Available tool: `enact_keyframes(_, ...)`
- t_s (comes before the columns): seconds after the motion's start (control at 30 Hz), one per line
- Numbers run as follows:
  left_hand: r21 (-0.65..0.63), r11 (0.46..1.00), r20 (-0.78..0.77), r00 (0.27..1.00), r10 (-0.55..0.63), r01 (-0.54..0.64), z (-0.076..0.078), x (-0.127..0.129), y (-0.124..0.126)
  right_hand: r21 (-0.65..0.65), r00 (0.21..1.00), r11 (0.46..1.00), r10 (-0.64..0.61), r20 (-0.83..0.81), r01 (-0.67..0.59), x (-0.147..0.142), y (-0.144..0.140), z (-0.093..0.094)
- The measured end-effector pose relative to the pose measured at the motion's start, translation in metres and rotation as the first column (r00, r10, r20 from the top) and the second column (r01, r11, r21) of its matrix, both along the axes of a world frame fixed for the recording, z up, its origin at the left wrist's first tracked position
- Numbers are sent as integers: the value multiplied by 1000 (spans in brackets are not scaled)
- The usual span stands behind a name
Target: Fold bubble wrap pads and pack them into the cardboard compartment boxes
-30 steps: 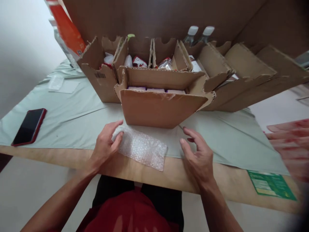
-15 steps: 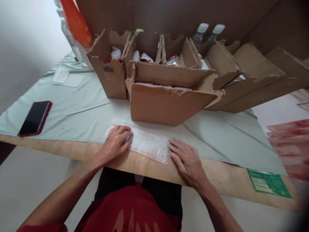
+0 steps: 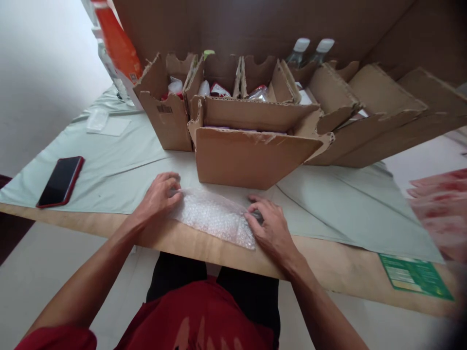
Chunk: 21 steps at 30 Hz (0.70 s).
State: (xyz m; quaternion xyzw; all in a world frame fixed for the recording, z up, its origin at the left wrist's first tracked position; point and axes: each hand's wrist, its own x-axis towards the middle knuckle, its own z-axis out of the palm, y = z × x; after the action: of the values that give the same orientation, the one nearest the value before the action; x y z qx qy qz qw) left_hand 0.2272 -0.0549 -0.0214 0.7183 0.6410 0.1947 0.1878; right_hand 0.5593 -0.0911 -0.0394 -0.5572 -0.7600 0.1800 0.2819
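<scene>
A clear sheet of bubble wrap [image 3: 215, 218] lies flat at the front of the table, partly on the cloth and partly on bare wood. At its far left corner, my left hand [image 3: 160, 194] is closed, with thumb and forefinger pinching the edge. My right hand [image 3: 270, 221] grips the far right corner between thumb and fingers, the other fingers bent above it. The film's far edge is slightly lifted between them. Just beyond stands a low cardboard bin [image 3: 241, 158] with purplish items barely showing inside.
Several cardboard compartments [image 3: 166, 124] holding small packets stand in a row behind. A red-edged phone [image 3: 61, 182] lies at left, near a white paper [image 3: 115, 127]. An orange bottle [image 3: 120, 46] stands back left. A green card [image 3: 414, 274] rests at the right front edge.
My left hand has moved away from me and left, from resting flat on the bubble wrap to its far corner. My right hand has shifted up to the far right corner and closed.
</scene>
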Motion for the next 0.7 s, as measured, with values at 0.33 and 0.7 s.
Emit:
enact_keyframes(0.33,98,994,-29,998,49,-46,0,23,-56,70,980,987,-154,128,145,46,8,7)
enact_keyframes(0.7,275,920,-157,957,-243,278,-18,53,-55,116,859,891,380,343,-440,-58,-26,6)
